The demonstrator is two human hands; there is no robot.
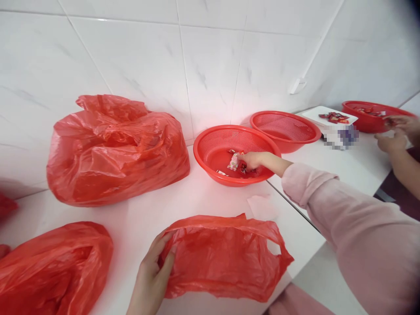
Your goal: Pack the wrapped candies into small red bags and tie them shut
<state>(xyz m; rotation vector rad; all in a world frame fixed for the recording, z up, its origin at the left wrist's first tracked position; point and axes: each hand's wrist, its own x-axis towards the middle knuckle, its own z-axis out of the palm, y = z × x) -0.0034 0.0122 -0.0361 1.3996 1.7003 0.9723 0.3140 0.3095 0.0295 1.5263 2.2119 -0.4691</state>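
Note:
My left hand (pixel 154 267) is closed on the rim of a thin red plastic bag (pixel 223 258), thumb inside and fingers behind. The bag lies on the white table with its mouth held wide, and a handle loop shows at its right end. My right hand (pixel 252 161) reaches into a red colander-like basket (pixel 210 168). Its fingertips are closed at a small pale, printed wrapped packet (pixel 233 162). Several small dark red and white wrapped pieces (pixel 243 168) lie around and partly beneath that hand.
A big, full red bag (pixel 118 153) stands against the tiled wall, with another red bag (pixel 55 271) at front left. Behind my basket is a second red basket (pixel 285 124). Farther right, a scale tray (pixel 318 111) bears wrapped pieces, and another person's hands (pixel 397 135) work by a red basket (pixel 367 120).

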